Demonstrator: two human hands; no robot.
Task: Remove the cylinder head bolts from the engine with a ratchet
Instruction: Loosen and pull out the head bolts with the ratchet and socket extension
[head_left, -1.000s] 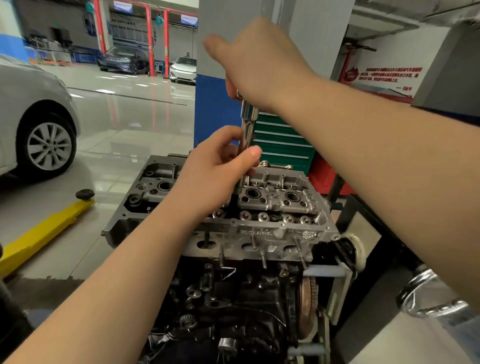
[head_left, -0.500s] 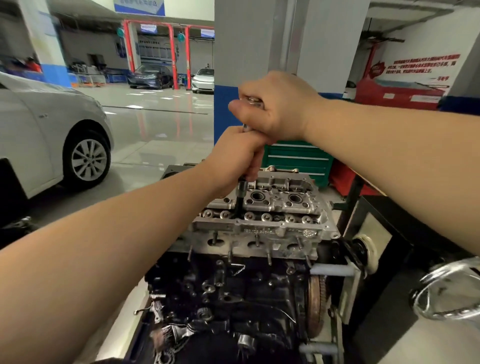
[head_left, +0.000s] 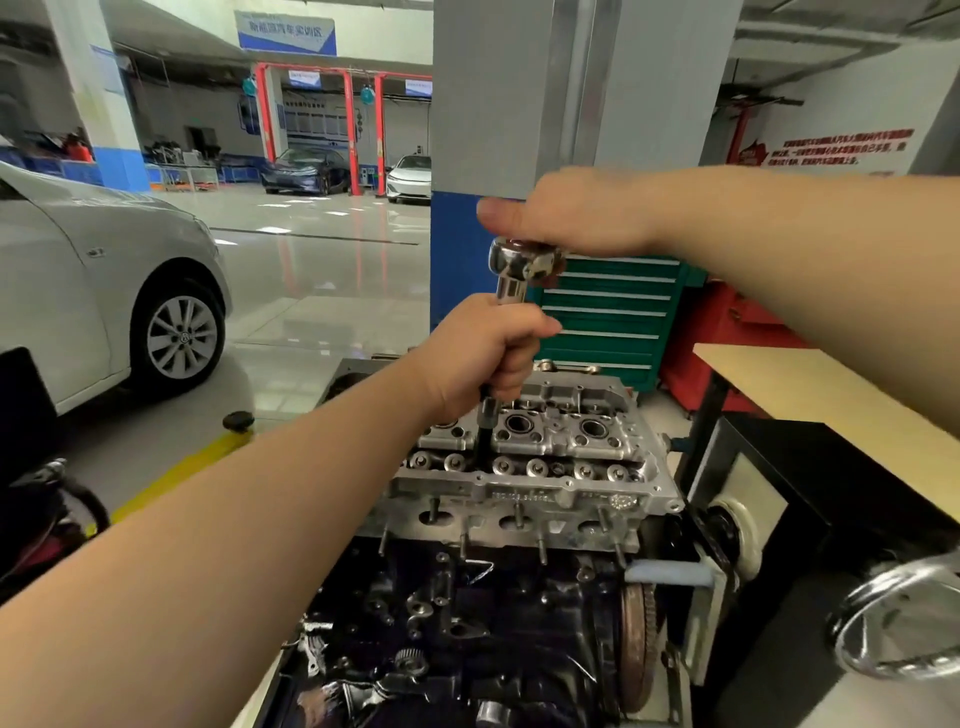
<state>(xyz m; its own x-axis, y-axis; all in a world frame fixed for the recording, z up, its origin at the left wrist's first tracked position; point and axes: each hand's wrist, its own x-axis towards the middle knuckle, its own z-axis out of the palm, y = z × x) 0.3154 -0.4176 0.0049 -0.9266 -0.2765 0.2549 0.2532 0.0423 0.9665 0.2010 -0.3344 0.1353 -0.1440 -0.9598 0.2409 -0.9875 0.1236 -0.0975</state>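
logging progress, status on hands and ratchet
Left hand gripping extension. Right hand on ratchet handle. Socket down in cylinder head. Nothing blocking.

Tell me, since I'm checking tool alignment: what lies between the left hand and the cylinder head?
In the head view, a dark extension bar runs from the left hand down into the grey aluminium cylinder head; nothing else lies between.

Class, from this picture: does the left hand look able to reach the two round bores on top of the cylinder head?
Probably yes: the left hand grips the ratchet extension just above the cylinder head, and nothing covers the bores.
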